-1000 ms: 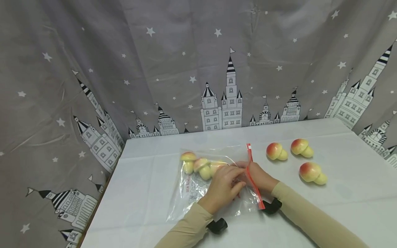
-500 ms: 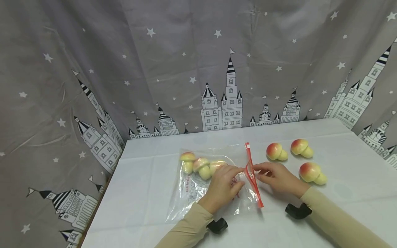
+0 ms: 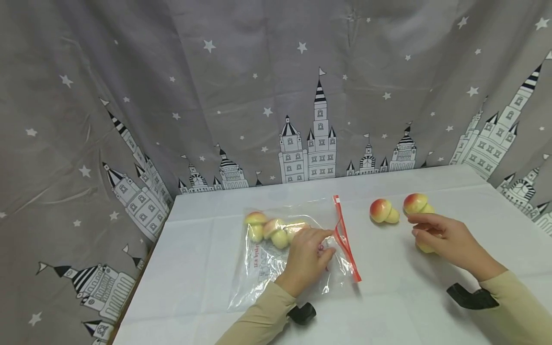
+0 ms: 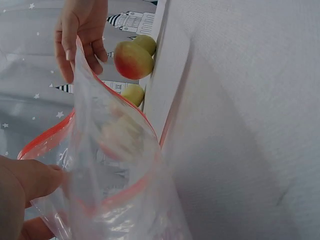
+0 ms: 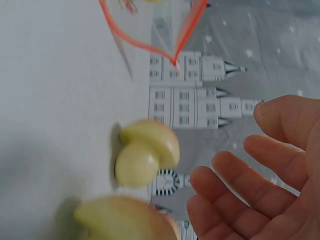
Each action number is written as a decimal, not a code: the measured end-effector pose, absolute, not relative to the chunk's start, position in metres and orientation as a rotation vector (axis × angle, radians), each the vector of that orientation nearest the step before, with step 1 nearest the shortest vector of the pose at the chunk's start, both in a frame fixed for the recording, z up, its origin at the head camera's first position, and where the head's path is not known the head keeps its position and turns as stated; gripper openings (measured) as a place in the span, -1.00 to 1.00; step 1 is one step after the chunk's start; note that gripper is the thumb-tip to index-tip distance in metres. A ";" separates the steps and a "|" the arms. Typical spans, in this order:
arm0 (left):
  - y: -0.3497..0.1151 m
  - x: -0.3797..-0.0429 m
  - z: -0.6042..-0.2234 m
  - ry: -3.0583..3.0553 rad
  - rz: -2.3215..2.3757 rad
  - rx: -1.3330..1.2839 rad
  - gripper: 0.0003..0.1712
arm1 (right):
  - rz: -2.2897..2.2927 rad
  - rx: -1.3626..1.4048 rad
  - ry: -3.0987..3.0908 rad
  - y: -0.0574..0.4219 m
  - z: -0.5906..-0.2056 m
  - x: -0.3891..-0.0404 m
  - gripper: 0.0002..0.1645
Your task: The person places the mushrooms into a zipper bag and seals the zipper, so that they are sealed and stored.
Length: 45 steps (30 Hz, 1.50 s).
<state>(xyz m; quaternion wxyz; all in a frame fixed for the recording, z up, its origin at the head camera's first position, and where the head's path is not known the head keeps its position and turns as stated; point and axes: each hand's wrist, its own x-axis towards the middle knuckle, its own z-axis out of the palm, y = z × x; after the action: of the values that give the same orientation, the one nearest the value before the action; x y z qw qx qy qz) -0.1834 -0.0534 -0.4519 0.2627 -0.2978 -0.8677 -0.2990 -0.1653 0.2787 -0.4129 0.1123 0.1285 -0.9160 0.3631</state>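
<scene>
A clear zip bag [image 3: 267,258] with a red zip strip [image 3: 343,238] lies on the white table [image 3: 388,297], with three peach-and-yellow toy mushrooms [image 3: 271,227] inside at its far end. My left hand [image 3: 328,244] pinches the bag's upper lip by the zip, and the mouth [image 4: 115,165] gapes open. My right hand [image 3: 416,227] hovers with spread fingers [image 5: 240,195] over the nearest loose mushroom [image 3: 424,247], apart from it [image 5: 125,220]. Two more loose mushrooms [image 3: 384,211] [image 3: 417,203] lie beyond.
A grey curtain [image 3: 258,96] printed with stars and castles hangs close behind the table and down its left side. The table's left edge [image 3: 142,273] runs near the bag. Black wrist mounts [image 3: 302,314] [image 3: 470,297] sit on both sleeves.
My right hand has left the bag's mouth and moved right, over the nearest loose mushroom. The left hand keeps its hold; the bag has slid slightly left.
</scene>
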 end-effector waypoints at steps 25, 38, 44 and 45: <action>-0.053 -0.184 -0.456 -2.317 -0.787 -0.847 -0.60 | 1.035 0.221 -2.669 0.340 -0.447 -0.153 -0.41; -0.053 -0.183 -0.454 -2.334 -0.818 -0.873 -0.61 | 0.974 0.248 -2.833 0.340 -0.460 -0.158 -0.17; -0.054 -0.183 -0.454 -2.375 -0.791 -0.878 -0.60 | 0.989 0.295 -2.754 0.336 -0.466 -0.159 -0.17; -0.054 -0.183 -0.454 -2.378 -0.782 -0.877 -0.61 | 0.984 0.290 -2.754 0.336 -0.467 -0.159 -0.17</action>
<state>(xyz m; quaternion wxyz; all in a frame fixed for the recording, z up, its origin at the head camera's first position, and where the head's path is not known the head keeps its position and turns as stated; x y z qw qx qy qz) -0.1832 -0.0542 -0.4539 0.2421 -0.3207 -0.8699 -0.2861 -0.1590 0.3355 -0.4666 0.1009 0.0983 -0.9323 0.3332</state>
